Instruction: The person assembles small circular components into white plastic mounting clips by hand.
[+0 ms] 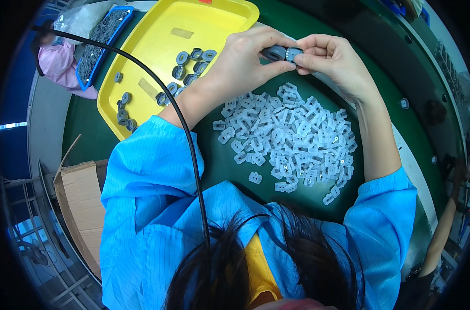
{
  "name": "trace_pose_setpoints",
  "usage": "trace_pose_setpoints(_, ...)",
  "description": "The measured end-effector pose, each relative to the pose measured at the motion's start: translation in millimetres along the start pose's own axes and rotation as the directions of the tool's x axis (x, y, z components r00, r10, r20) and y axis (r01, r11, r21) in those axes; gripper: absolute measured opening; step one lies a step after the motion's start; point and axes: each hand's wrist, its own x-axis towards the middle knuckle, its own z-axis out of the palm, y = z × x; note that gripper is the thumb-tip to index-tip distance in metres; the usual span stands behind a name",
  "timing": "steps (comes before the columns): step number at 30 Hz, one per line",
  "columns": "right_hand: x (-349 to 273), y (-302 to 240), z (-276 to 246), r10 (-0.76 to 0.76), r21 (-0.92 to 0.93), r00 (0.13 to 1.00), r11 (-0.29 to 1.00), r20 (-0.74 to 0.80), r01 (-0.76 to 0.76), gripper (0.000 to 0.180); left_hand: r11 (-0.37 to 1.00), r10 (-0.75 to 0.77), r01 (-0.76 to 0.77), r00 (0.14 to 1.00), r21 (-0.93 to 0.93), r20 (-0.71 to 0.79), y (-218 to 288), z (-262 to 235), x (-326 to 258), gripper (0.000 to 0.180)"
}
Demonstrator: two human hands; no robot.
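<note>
1. Hands meet forward of the body, the left hand (245,59) and right hand (334,59) almost touching, probably so that each steadies what the other has.
2. The left thumb and fingers are closed to the width of a dark grey rounded piece (273,53), pinched at its sides, which seems to leave its right end free.
3. The right thumb and forefinger are nearly together on a lighter grey piece (293,54), against that right end; whether the two are joined, I cannot tell.
4. Below the grip, nearer the body, translucent white pieces (286,132) lie heaped on the green surface (217,155) between the forearms, likely for a short reach.
5. Left of the grip, a yellow tray (219,23) holds dark grey ring-shaped parts (182,58), its raised rim presumably keeping them apart from the white heap.
6. Farther left of the grip, a blue tray (81,81) full of small dark bits sits beside a person in pink (59,62), perhaps placed to suit that person.
</note>
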Motion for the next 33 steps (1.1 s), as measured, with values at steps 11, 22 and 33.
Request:
trace_pose_setpoints(11, -1.6, 0.7, 4.1, -0.054, 0.068, 0.998, 0.996, -0.032, 0.056, 0.023, 0.999, 0.026, -0.024, 0.998, 0.029, -0.059, 1.0, 0.7, -0.6, 0.029)
trace_pose_setpoints(22, -2.6, -2.3, 17.2, -0.277, -0.534, 0.950, 0.830, -0.142, 0.162, 0.022, 0.964, 0.221, -0.198, 0.967, 0.177, -0.125, 1.2, 9.1, 2.2, 0.024)
trace_pose_setpoints(33, 0.3, 1.9, -10.1, -0.012, 0.179, 1.000, 0.984, 0.015, 0.009, 0.025, 0.986, 0.125, -0.110, 0.985, 0.122, -0.118, 4.4, 2.3, 1.2, 0.030)
